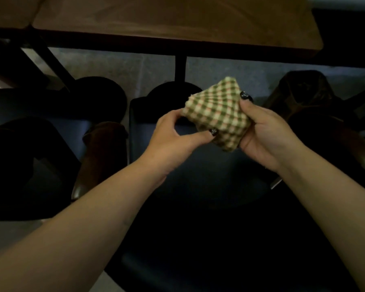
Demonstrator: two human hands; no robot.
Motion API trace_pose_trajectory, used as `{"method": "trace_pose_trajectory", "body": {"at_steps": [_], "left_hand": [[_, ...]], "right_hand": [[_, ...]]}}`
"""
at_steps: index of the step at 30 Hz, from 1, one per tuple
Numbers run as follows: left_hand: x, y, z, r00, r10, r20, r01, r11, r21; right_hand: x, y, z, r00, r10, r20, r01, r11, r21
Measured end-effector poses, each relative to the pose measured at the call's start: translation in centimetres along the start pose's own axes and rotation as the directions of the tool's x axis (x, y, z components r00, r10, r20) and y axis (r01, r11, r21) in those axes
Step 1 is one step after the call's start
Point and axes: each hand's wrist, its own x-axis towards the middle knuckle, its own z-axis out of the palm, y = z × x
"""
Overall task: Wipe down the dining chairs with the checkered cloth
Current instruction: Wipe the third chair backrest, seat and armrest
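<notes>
While both hands' fingers (211, 137) pinch the folded checkered cloth (217, 116), a dark chair (198, 175) sits below.

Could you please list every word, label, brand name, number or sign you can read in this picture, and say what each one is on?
There is no readable text anywhere in this view.
The checkered cloth, held between the left hand and the right hand, shows only its check pattern.
The wooden table and the dark chair below bear no visible label or mark; the scene is dim.
</notes>
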Motion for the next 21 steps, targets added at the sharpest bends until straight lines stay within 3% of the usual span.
{"method": "trace_pose_trajectory", "body": {"at_steps": [4,8,10,12,15,17,21], "left_hand": [[0.4,-0.3,-0.2,0.996,0.056,0.065,-0.052,0.997,-0.063],[0.5,-0.8,-0.3,0.997,0.03,0.066,-0.025,0.997,-0.072],[0.6,-0.9,-0.5,0.999,0.028,0.043,-0.024,0.996,-0.083],[0.7,-0.9,-0.6,0.999,0.033,-0.006,-0.033,0.998,-0.061],[0.8,-0.8,-0.5,0.995,0.081,-0.057,-0.085,0.995,-0.059],[0.7,-0.9,-0.4,0.991,0.097,-0.087,-0.098,0.995,-0.013],[0.6,-0.2,-0.9,0.976,0.121,-0.181,-0.106,0.99,0.09]], "right_hand": [[-0.5,-0.4,0.2,0.995,0.037,0.088,-0.031,0.998,-0.063],[-0.1,0.2,0.1,0.99,-0.032,-0.137,0.004,0.98,-0.2],[0.2,0.6,0.1,0.978,-0.115,-0.172,0.051,0.939,-0.339],[0.3,1.5,0.1,0.982,-0.182,-0.052,0.12,0.81,-0.574],[0.1,2.9,0.1,0.983,-0.182,0.036,0.114,0.444,-0.889],[-0.4,3.6,0.0,0.976,-0.204,0.069,0.127,0.289,-0.949],[-0.9,3.9,0.2,0.952,-0.266,0.15,0.185,0.112,-0.976]]}}
